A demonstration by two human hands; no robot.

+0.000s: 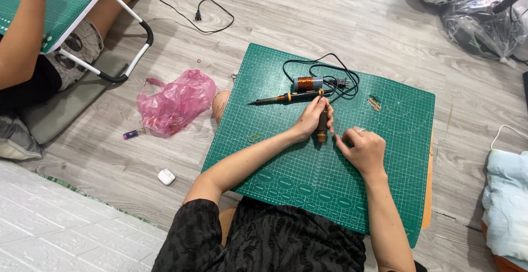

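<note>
My left hand (314, 116) is closed around a small brown cylinder wound with copper wire (322, 130), held upright on the green cutting mat (286, 162). My right hand (363, 150) rests on the mat just to its right, fingertips pinched together near the cylinder's base; whether a thin wire is between them I cannot tell. Behind my hands lie a soldering iron with an orange-black handle (280, 98), a copper wire coil (307, 83) and a black cord with a plug (335, 79).
A rubber band (254, 137) and a scrap of copper wire (374, 103) lie on the mat. A pink plastic bag (176, 101), a small white case (166, 177) and a keychain item (132, 134) are on the floor at left. Another person (33, 46) sits at a second mat, upper left.
</note>
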